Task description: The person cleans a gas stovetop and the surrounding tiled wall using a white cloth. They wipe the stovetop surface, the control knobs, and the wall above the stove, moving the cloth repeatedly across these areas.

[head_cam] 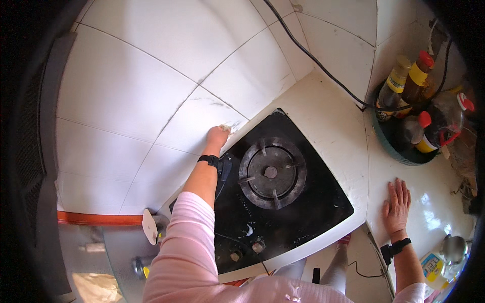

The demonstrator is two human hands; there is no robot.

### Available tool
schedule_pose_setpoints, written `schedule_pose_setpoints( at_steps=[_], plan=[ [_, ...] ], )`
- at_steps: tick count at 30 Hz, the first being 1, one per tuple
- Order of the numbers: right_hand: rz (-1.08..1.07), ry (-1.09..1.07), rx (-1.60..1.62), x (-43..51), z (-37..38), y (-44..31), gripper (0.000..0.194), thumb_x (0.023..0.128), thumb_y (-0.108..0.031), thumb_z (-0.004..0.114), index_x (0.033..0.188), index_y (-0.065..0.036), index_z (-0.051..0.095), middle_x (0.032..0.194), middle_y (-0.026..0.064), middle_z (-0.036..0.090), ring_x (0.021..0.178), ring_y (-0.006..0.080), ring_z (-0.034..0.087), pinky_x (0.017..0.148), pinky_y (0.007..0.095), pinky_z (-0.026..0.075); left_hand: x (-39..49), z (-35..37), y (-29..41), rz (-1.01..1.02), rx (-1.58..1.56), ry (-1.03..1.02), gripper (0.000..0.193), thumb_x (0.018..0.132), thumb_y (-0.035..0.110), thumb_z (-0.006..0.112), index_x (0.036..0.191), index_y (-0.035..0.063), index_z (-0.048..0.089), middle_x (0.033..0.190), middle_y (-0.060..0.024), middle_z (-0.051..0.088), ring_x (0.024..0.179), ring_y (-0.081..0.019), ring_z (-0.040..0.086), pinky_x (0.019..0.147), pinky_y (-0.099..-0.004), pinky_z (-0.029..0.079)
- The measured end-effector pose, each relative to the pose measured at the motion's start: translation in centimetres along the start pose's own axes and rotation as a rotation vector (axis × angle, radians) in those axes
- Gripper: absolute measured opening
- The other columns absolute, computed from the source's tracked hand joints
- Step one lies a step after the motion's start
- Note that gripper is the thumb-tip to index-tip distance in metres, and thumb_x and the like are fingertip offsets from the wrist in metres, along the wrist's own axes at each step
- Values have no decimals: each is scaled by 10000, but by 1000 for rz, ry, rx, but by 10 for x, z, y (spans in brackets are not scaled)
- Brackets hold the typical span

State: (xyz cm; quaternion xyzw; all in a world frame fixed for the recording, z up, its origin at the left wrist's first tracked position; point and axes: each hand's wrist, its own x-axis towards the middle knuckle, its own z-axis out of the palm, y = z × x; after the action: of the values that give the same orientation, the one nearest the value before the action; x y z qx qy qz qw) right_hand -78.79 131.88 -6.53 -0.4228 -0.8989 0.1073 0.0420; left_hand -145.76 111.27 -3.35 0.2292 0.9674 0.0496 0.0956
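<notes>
My left hand (217, 137) is closed around a small pale wad (225, 127), perhaps a cloth, mostly hidden by the fingers. It presses against the white wall tiles (189, 117) just above the back edge of the stove, where dark smudges mark the tile. Below that arm lies a black gas cooktop (320, 200) with a round burner (271, 172) and white foam-like spots (249, 230) near its knobs. Palm down on the pale countertop (382, 159), my right hand (397, 208) holds nothing, its fingers slightly apart.
A dark green basin (394, 151) of sauce bottles stands in the right corner. Across the wall and over the basin runs a black cable (320, 66). A bottle with a yellow label (434, 269) sits at lower right. Range-hood-like dark panels (38, 125) rise at left.
</notes>
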Motion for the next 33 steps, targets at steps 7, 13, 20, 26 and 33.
schedule_pose_setpoints(
  at_steps=[7,13,20,26,33],
  plan=[
    [-16,28,27,0,-7,-5,634,837,-114,520,1464,-143,432,1589,91,303,1485,311,215,1221,473,126,-8,-130,76,190,86,61,478,881,509,616,803,44,691,698,-150,691,677,-313,693,676,-439,546],
    [2,15,38,1,-8,-6,626,837,-117,519,1457,-139,439,1587,93,307,1482,315,223,1220,471,130,-50,-263,142,331,-949,252,368,986,255,578,1170,-64,591,1027,-198,694,815,-240,722,719,-279,595],
    [-18,24,26,3,-4,-3,628,833,-120,527,1455,-135,440,1586,100,307,1485,313,219,1221,471,130,-4,-148,138,218,-354,56,315,968,261,608,1025,-44,667,847,-145,718,663,-172,700,581,-254,565],
    [14,-13,3,2,-3,-3,626,841,-118,521,1461,-141,436,1588,101,303,1489,312,206,1223,470,121,23,-19,112,198,-113,-59,475,871,456,614,904,-5,727,874,-257,693,887,-392,679,802,-454,534],
    [3,10,65,1,-9,-4,624,843,-121,514,1462,-149,439,1585,108,305,1487,312,211,1224,469,117,26,-59,113,365,255,22,435,833,449,662,1004,50,700,960,-218,699,924,-347,683,783,-450,537]
  ],
)
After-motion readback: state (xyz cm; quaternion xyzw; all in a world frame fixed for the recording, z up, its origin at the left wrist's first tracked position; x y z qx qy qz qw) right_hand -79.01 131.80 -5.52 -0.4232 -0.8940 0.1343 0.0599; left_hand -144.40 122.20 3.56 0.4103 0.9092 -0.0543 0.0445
